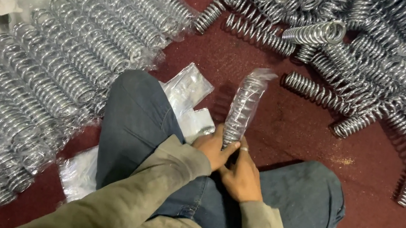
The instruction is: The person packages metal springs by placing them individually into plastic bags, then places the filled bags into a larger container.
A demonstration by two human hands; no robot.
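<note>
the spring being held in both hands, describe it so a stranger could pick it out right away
Start at the person's blue-jeaned knees on the dark red floor. Just above them, the left hand and right hand grip the base of a shiny coiled metal spring in a clear plastic sleeve. It alone stands upright; the other springs lie flat.

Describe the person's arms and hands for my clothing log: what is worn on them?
Both arms wear long olive-green sleeves with loose cuffs at the wrists. The left hand is bare. The right hand wears a thin silver ring. No gloves.
</note>
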